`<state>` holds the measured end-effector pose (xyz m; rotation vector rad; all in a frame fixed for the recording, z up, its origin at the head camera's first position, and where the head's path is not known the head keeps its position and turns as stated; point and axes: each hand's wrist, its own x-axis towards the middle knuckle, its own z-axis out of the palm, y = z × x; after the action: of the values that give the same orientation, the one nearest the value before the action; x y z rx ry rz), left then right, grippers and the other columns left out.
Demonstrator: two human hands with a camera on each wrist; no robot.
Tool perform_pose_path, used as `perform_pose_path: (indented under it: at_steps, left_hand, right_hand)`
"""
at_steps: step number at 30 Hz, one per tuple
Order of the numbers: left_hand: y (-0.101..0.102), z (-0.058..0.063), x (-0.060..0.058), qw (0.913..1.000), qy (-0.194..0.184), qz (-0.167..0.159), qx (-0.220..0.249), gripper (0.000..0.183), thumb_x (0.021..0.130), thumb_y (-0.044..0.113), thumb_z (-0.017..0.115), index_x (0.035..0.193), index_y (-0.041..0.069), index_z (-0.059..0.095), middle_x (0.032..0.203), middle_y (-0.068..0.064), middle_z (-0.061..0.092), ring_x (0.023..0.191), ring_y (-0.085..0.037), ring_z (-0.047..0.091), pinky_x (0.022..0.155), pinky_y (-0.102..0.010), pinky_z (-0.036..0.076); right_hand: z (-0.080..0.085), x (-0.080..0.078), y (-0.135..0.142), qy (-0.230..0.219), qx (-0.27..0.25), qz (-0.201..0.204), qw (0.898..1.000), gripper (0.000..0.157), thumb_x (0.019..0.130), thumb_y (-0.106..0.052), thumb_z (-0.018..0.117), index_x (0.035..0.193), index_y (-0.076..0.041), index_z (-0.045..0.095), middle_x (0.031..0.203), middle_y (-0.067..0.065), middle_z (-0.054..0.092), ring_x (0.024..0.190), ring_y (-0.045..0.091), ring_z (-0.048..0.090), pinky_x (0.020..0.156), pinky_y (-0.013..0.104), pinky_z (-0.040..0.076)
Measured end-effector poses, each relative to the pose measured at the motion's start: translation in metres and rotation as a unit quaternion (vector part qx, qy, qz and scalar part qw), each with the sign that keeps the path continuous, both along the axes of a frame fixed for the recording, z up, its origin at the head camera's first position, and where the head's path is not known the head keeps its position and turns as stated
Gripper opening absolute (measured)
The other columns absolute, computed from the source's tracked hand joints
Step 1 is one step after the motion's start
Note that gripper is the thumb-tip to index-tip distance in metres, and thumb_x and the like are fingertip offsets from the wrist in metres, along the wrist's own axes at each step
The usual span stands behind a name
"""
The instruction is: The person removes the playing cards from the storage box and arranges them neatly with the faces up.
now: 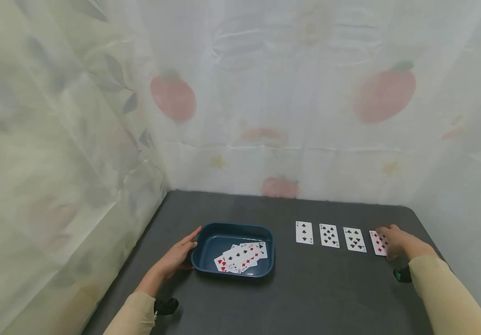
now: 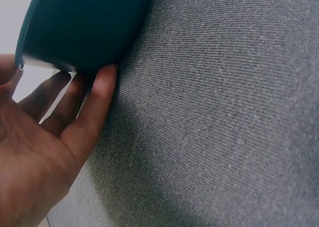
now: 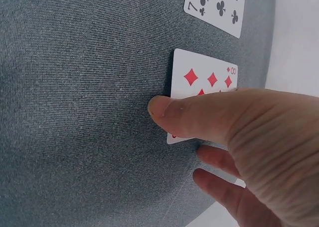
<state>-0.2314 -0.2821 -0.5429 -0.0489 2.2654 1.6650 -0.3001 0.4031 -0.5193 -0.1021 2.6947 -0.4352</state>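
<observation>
My left hand rests against the left wall of a dark blue rectangular tray, fingers fairly straight along its outside. Several playing cards lie in the tray, overlapping face up. At the right, my right hand holds an eight of diamonds card lying flat on the table. Its thumb crosses the card in the right wrist view, and the index finger is hidden there. Beside that card lies a seven of clubs, followed leftward by a spades card and a three of clubs.
A dark grey cloth-covered table lies under everything. Pale patterned curtains hang behind it and along the left side. The row of cards sits towards the back right, apart from the tray.
</observation>
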Motion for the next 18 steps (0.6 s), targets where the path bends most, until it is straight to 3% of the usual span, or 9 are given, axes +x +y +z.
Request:
perform_pose_path:
  at_steps: [18]
  left_hand:
    - [0.0023,0.0036,0.0012,1.0,0.003,0.002,-0.001,0.056,0.111,0.026,0.043,0.163,0.035,0.027,0.169,-0.016,0.017,0.144,-0.045,0.033,0.081,-0.056,0.057]
  right_hand:
    - [0.0035,0.0007,-0.0016,-0.008,-0.006,-0.005,1.0,0.077,0.073,0.004,0.083,0.141,0.008,0.048,0.133,0.044,0.032,0.113,0.062,0.044,0.09,0.074,0.041]
